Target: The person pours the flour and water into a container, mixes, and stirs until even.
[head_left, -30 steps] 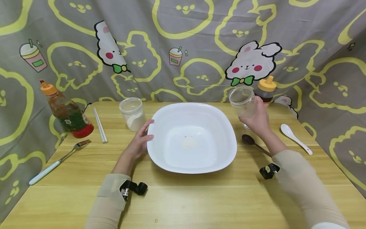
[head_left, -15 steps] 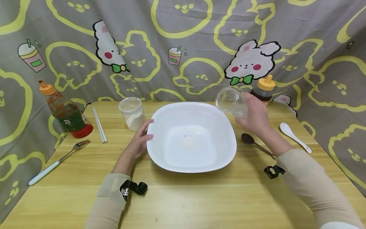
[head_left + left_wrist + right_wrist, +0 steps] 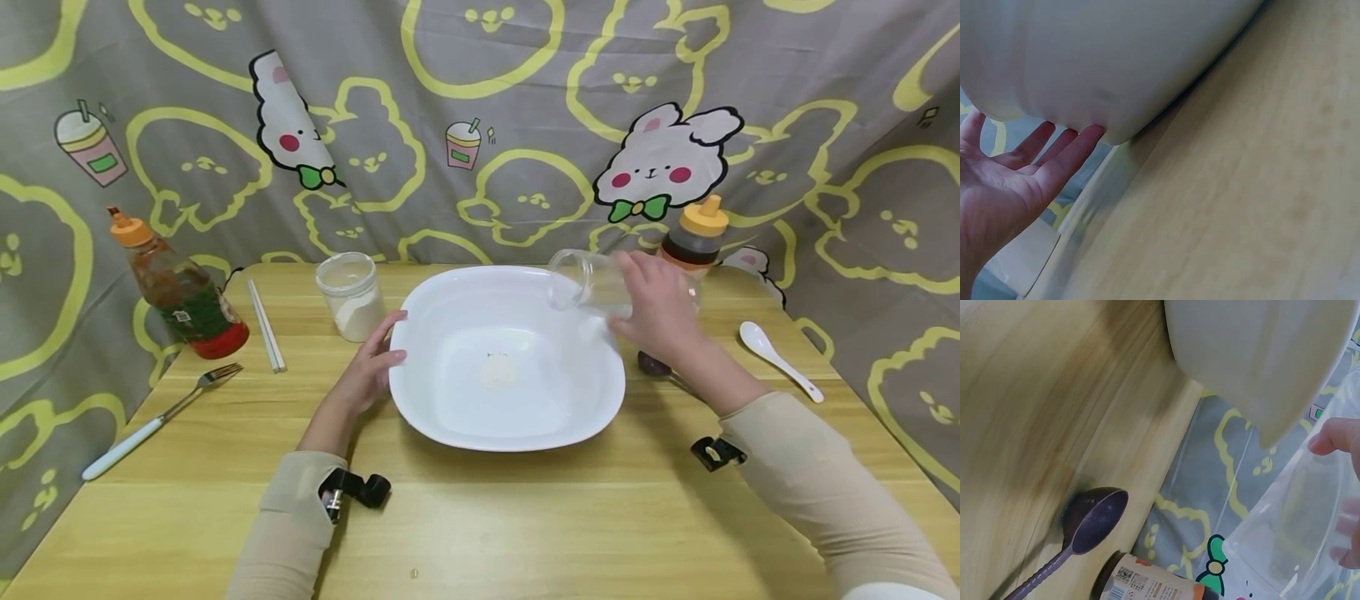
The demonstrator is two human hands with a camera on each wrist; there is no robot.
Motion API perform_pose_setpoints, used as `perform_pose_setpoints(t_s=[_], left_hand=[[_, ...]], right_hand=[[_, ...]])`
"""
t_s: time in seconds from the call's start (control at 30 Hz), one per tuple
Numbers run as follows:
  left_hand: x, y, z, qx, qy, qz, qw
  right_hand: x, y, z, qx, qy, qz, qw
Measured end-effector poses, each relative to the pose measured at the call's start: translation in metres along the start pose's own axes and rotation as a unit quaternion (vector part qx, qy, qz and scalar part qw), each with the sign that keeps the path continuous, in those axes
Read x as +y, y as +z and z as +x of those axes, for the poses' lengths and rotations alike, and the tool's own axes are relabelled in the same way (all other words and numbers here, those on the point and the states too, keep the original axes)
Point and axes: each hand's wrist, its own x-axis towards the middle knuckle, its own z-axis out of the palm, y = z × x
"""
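A large white basin [image 3: 506, 433] stands on the table, with a small pale powder pile [image 3: 498, 371] on its floor. My left hand [image 3: 367, 372] steadies its left side, mostly straight fingertips against the outer wall; the left wrist view shows the left hand [image 3: 1013, 181] there too. My right hand [image 3: 660, 304] grips a clear jar [image 3: 600, 283] tipped on its side, mouth pointing left over the basin's back right rim. A blurred, glassy patch shows just below the jar, at the basin's right wall. In the right wrist view, fingers [image 3: 1335, 434] wrap the transparent jar [image 3: 1285, 531].
Left of the basin are a jar of white powder [image 3: 352, 300], chopsticks [image 3: 266, 325], a sauce bottle [image 3: 183, 292] and a fork [image 3: 161, 421]. To the right lie a dark spoon [image 3: 1094, 519] and white spoon [image 3: 780, 362]. A yellow-capped bottle [image 3: 693, 233] stands behind the right hand.
My right hand has moved the jar leftward to the basin's rim and tipped it from nearly upright onto its side. The left hand stays at the basin.
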Motion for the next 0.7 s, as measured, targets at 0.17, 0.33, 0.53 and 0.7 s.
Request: perform_pose_setpoints(t_s=[0.17,0.33,0.53,0.7], left_hand=[[0.0,0.0006,0.0001,-0.001,-0.001,-0.005,1.0],[-0.0011,0.0003,0.0003,0.006,-0.001,-0.004,1.0],[-0.0016,0.0002,0.0008,0.004,0.001,-0.004,1.0],[-0.0012,-0.0001,0.0005,0.005,0.001,-0.003,1.0]], right_hand=[[-0.0026,0.0024,0.0002,0.01,-0.027,-0.021,0.999],[-0.0042,0.0065,-0.0007,0.028,-0.05,-0.032,0.998],[-0.0056,0.0075,0.0005,0.025,-0.056,-0.053,0.997],[-0.0066,0.0079,0.0019,0.027,-0.062,-0.064,0.996]])
